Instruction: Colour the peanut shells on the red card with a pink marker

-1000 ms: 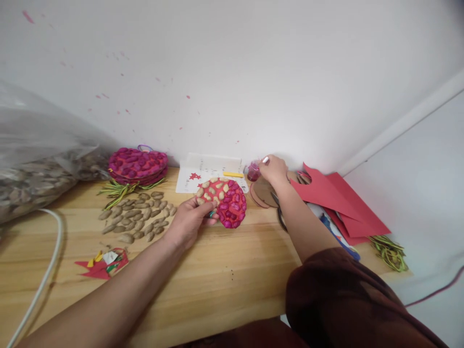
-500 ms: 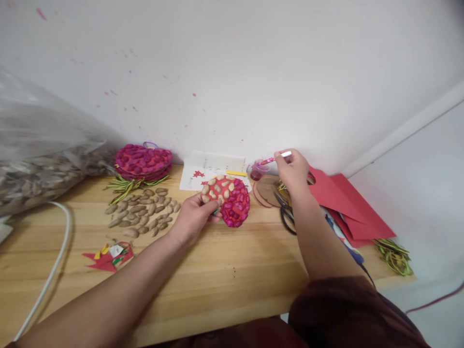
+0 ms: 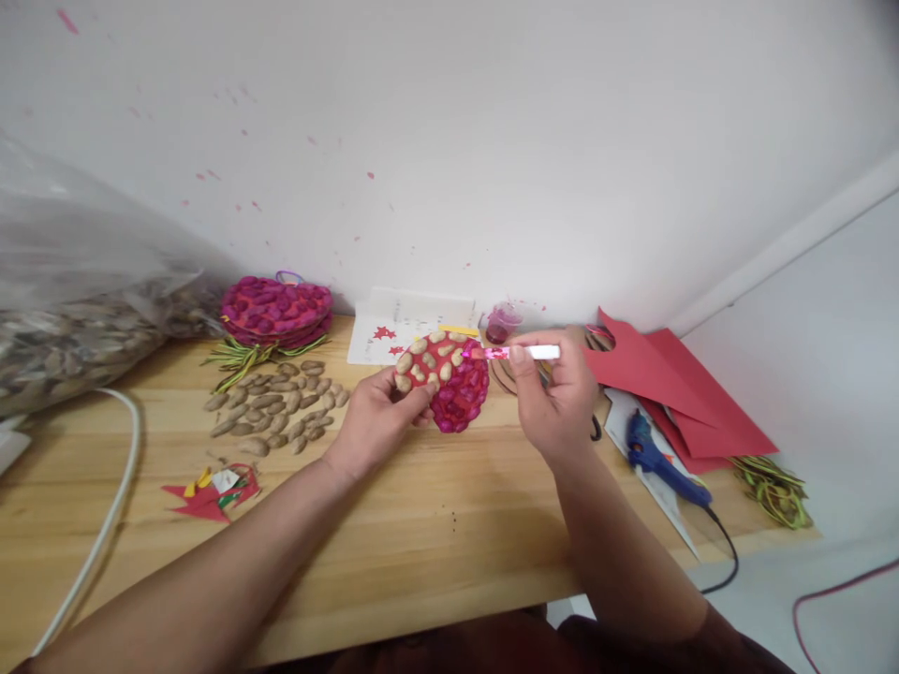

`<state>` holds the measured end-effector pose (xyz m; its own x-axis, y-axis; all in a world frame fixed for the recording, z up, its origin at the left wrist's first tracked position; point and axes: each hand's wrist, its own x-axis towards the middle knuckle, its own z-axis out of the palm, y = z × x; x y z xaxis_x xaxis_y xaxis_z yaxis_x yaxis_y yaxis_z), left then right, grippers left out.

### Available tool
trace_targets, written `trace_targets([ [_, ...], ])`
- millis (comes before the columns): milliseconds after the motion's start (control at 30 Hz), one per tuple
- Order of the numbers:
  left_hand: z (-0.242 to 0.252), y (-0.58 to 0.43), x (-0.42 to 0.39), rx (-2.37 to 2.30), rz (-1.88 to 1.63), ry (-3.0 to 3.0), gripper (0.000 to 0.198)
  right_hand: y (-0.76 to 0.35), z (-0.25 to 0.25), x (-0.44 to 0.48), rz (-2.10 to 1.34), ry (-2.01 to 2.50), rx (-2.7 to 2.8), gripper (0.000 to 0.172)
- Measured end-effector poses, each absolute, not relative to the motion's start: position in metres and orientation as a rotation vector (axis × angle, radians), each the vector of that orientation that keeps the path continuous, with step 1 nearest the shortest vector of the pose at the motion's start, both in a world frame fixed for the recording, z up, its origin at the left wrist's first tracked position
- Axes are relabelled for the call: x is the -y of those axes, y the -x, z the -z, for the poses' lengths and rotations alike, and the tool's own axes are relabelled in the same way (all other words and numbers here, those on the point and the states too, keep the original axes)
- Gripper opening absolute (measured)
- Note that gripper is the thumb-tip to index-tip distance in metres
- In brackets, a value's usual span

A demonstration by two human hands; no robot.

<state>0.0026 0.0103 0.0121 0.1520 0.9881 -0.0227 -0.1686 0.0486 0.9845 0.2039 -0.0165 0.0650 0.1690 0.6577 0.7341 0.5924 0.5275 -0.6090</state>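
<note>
My left hand (image 3: 383, 412) pinches the left edge of a round red disc (image 3: 444, 379) covered in glued peanuts. The peanuts on its right and lower side are painted magenta; those on its upper left are bare tan. In my right hand (image 3: 558, 398) is a white-handled paintbrush (image 3: 516, 353), held level, its magenta-stained tip touching the disc's upper right edge. Behind the disc, a small clear cup (image 3: 504, 321) of magenta paint stands by the wall. Loose peanuts (image 3: 277, 407) lie spread on the wooden table (image 3: 393, 543) to the left.
A stack of magenta peanut discs (image 3: 276, 309) stands back left beside a big bag of peanuts (image 3: 77, 346). Paper scraps (image 3: 214, 491) lie front left. A white sheet (image 3: 372, 328) is behind. Red card (image 3: 674, 384), a blue glue gun (image 3: 660, 463) and green-yellow strands (image 3: 773, 491) lie right.
My right hand has brought the brush from beside the paint cup down and left onto the disc. The glue gun now shows fully. My left hand still holds the disc, nearly in place.
</note>
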Motion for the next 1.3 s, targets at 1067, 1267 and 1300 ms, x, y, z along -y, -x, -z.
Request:
trace_targets([
  [1067,-0.014,-0.002,-0.001,-1.105,-1.247,-1.431,0.021,-0.206,-0.058,0.023,0.217,1.106,1.674,0.006],
  [1267,-0.019,-0.001,-0.002,-1.088,-1.216,-1.367,0.025,-0.206,-0.058,0.023,0.232,1.041,1.781,0.008],
  [1300,-0.020,-0.001,-0.002,-1.085,-1.212,-1.362,0.026,-0.206,-0.059,0.023,0.234,1.032,1.790,0.009],
])
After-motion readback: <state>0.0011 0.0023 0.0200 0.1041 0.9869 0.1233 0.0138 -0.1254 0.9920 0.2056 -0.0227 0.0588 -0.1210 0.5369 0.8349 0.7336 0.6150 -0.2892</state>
